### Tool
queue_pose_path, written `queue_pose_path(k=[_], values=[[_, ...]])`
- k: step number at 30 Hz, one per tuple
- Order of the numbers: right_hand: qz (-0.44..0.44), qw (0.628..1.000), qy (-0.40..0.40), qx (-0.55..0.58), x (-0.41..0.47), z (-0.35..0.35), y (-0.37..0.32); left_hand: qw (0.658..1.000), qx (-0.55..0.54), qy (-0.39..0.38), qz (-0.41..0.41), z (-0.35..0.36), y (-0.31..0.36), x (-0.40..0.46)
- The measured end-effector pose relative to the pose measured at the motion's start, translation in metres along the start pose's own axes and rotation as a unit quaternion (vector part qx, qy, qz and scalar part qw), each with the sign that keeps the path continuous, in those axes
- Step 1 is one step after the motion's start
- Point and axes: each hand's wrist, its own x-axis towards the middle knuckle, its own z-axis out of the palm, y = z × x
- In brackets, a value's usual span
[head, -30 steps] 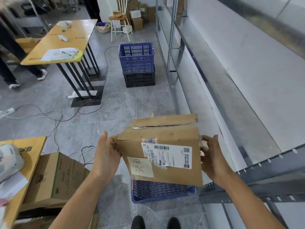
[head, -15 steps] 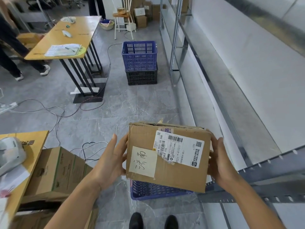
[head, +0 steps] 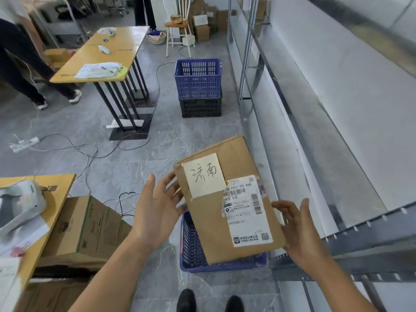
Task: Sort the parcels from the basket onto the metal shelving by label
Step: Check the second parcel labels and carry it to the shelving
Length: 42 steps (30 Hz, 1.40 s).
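I hold a brown cardboard parcel (head: 209, 230) in front of me, tilted, its labelled face turned up. A cream handwritten note and a white shipping label with barcodes are stuck on it. My left hand (head: 157, 208) presses its left edge with fingers spread. My right hand (head: 299, 230) supports its lower right corner. Under the parcel a blue plastic basket (head: 193, 251) stands on the floor, its inside mostly hidden. The metal shelving (head: 333, 167) runs along the right, its grey shelf bare here.
A blue crate stacked on a black crate (head: 199, 86) stands ahead beside the shelving. A yellow table (head: 108, 55) is at the back left, a person's legs (head: 24, 70) beside it. Cardboard boxes (head: 85, 228) and a second yellow table (head: 45, 212) lie at my left. Cables (head: 74, 149) cross the floor.
The parcel has been turned in my hands: first its top flaps faced up, now the labelled face does and it has rotated clockwise. My right hand has shifted to its lower right corner.
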Motion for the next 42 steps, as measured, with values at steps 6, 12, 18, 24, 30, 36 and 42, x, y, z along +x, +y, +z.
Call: queue_pose_path(k=[6, 12, 18, 24, 30, 36, 42], values=[[-0.048, 0.997, -0.025, -0.058, -0.012, -0.003, 0.012, 0.994, 0.079, -0.065, -0.04, 0.021, -0.016, -0.008], [-0.042, 0.995, -0.03, -0.085, -0.018, -0.018, 0.011, 0.988, 0.115, -0.083, -0.061, 0.027, -0.026, -0.009], [-0.065, 0.989, -0.024, -0.134, -0.027, -0.031, 0.007, 0.986, 0.132, -0.086, -0.062, 0.042, -0.031, -0.009], [-0.106, 0.983, 0.007, -0.15, -0.04, -0.039, 0.004, 0.982, 0.15, -0.089, -0.076, 0.055, -0.036, -0.005], [-0.154, 0.981, 0.068, -0.097, -0.059, -0.037, 0.011, 0.97, 0.176, -0.147, -0.082, 0.064, -0.037, 0.01], [-0.188, 0.964, 0.167, -0.082, -0.092, -0.013, 0.023, 0.93, 0.243, -0.259, -0.094, 0.071, -0.032, 0.022], [-0.223, 0.937, 0.27, -0.023, -0.139, 0.026, 0.041, 0.876, 0.273, -0.384, -0.104, 0.071, -0.027, 0.02]])
